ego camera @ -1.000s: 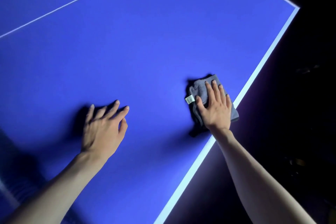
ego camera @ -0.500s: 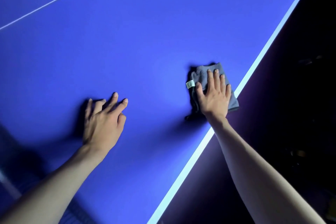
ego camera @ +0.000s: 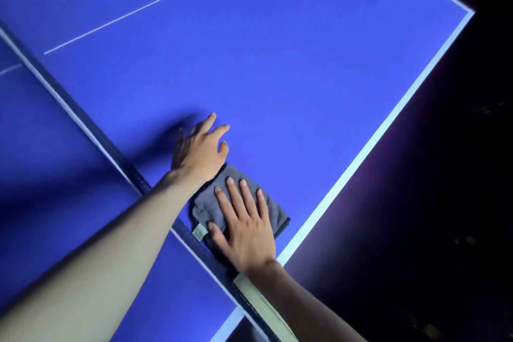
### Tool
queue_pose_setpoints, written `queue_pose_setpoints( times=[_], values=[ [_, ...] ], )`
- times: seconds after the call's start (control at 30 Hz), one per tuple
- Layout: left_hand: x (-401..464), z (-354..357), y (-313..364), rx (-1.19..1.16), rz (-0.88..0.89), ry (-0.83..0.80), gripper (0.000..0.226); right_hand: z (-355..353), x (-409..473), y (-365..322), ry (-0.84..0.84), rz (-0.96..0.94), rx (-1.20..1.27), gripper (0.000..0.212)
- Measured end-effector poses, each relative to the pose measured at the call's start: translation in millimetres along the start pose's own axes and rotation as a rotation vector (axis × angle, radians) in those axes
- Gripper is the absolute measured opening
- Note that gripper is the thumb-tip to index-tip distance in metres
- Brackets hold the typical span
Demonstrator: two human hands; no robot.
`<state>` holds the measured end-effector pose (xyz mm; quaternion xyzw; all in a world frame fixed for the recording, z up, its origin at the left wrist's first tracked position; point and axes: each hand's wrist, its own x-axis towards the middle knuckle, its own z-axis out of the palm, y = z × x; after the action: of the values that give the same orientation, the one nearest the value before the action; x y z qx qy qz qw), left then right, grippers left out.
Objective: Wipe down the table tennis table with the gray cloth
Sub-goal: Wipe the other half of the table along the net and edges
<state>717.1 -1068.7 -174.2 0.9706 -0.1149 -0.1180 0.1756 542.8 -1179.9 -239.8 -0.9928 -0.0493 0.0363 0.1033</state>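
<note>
The gray cloth [ego camera: 213,203] lies folded flat on the blue table [ego camera: 277,64], tucked into the corner where the net [ego camera: 83,116] meets the white side line [ego camera: 374,136]. Right hand [ego camera: 247,230] sits squarely on top of it, fingers straight and spread, palm pressing down, nothing curled round the fabric. So the cloth is under that flat grip, its white tag [ego camera: 199,231] poking out by the thumb. Left hand [ego camera: 200,153] is just beyond the cloth, fingers relaxed and open on the bare table, holding nothing, its forearm crossing over the net. The risk from here: the cloth is right against the net, so a push that way could snag or bunch it. With only a flat palm pinning it, a fast stroke might let it slide out or slip off the near edge.
</note>
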Motion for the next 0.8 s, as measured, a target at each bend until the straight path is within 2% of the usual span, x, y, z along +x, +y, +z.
queue_pose_setpoints(
  times=[0.2, 0.3, 0.4, 0.53, 0.7, 0.8],
  values=[
    [1.0, -13.4, -34.4, 0.109, -0.071, -0.055, 0.05, -4.5, 16.2, 27.4, 0.0, -0.096, 0.003, 0.071],
    [8.2, -10.3, -44.0, 0.135, -0.107, -0.052, 0.052, -13.2, 42.3, 55.6, 0.061, 0.016, 0.016, 0.07],
    [20.4, -6.7, -42.4, 0.044, -0.147, -0.037, 0.053, -23.5, 71.9, 91.0, 0.063, 0.131, -0.019, 0.072],
    [44.8, 0.9, -34.2, 0.06, -0.113, -0.011, 0.054, -36.6, 112.8, 143.0, 0.125, 0.251, -0.008, 0.073],
    [64.5, 15.6, -39.1, 0.077, -0.124, 0.108, 0.048, -56.3, 170.2, 217.8, 0.174, 0.297, 0.0, 0.075],
    [63.2, 22.6, -37.2, 0.113, -0.103, 0.172, 0.051, -68.6, 208.7, 263.0, 0.202, 0.386, 0.021, 0.077]
  ],
)
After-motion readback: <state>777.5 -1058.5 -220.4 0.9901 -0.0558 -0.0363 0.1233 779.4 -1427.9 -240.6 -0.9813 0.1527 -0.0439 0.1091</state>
